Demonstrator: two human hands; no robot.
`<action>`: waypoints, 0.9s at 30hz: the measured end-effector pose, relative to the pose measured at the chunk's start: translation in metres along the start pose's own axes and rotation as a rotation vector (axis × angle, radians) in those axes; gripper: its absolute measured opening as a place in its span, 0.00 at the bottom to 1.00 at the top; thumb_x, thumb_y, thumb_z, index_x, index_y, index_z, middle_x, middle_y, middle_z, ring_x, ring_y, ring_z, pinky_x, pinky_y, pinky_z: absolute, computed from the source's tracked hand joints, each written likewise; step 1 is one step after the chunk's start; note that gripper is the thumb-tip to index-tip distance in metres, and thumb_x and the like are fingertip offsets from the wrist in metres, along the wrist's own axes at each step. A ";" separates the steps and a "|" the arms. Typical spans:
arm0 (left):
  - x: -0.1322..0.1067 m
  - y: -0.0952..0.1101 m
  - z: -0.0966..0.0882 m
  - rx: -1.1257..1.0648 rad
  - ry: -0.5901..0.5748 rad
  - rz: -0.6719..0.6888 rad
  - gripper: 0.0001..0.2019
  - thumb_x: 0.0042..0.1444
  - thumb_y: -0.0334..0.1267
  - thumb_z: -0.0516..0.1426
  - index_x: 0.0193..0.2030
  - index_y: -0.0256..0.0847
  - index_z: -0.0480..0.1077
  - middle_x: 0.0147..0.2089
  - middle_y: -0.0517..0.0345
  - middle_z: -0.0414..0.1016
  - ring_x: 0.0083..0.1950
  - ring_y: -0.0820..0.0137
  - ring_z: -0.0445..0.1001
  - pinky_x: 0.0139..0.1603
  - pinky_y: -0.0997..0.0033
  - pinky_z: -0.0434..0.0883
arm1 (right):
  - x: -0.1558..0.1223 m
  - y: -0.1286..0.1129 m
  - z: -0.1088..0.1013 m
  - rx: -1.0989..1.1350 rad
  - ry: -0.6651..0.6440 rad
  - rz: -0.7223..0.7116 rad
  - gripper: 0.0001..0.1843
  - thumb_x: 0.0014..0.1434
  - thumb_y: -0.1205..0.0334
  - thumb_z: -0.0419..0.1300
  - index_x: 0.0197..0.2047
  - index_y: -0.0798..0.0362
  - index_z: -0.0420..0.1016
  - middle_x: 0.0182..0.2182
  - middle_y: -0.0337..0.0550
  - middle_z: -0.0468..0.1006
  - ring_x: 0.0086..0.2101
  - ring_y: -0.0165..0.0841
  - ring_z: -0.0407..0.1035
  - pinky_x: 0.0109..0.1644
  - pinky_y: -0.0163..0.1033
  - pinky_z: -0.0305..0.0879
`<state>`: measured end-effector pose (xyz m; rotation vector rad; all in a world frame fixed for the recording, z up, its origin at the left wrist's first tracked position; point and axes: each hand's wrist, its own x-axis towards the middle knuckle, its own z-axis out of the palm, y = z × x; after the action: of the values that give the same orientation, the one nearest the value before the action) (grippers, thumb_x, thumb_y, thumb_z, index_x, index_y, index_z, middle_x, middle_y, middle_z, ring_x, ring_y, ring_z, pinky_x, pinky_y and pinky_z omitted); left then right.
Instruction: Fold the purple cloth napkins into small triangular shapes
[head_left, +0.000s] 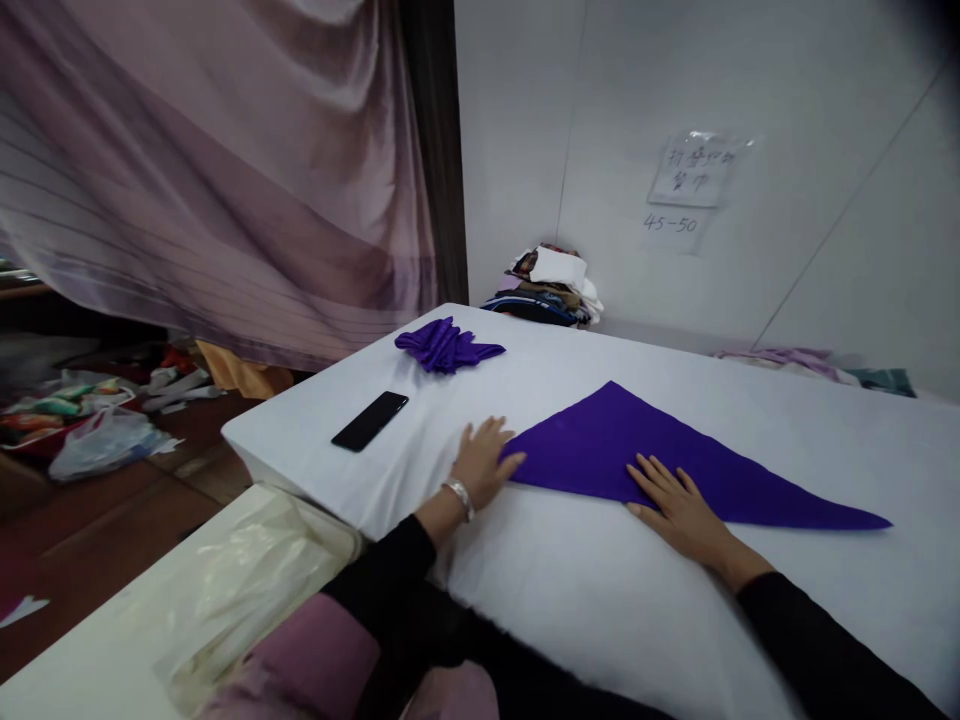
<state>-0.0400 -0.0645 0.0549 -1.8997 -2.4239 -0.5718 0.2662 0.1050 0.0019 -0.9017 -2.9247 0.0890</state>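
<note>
A purple cloth (pixel 637 445) folded into a flat triangle lies on the white-covered table (pixel 600 590). My left hand (pixel 484 460) rests at the triangle's left corner with its fingers stretched out; a bracelet is on that wrist. My right hand (pixel 675 500) lies flat and open on the triangle's near edge, fingers spread. Both arms wear black sleeves. Farther back on the table sits a second purple cloth (pixel 446 345), folded into a bunched shape.
A black phone (pixel 370 420) lies on the table left of my left hand. A pile of folded fabrics (pixel 547 285) sits against the white wall, under a taped paper note (pixel 694 170). A mauve curtain (pixel 225 170) hangs at left. Clutter covers the floor (pixel 97 420).
</note>
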 end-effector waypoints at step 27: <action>0.035 0.034 0.027 0.069 -0.214 0.088 0.42 0.54 0.66 0.39 0.66 0.36 0.47 0.70 0.46 0.40 0.70 0.58 0.36 0.66 0.48 0.37 | 0.002 -0.001 -0.002 0.041 0.000 -0.023 0.34 0.61 0.39 0.39 0.66 0.44 0.45 0.65 0.43 0.44 0.64 0.41 0.38 0.63 0.58 0.36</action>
<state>-0.0113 -0.0175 0.0476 -2.1267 -2.4272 -0.2906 0.2642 0.1056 0.0040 -0.8618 -2.9207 0.1474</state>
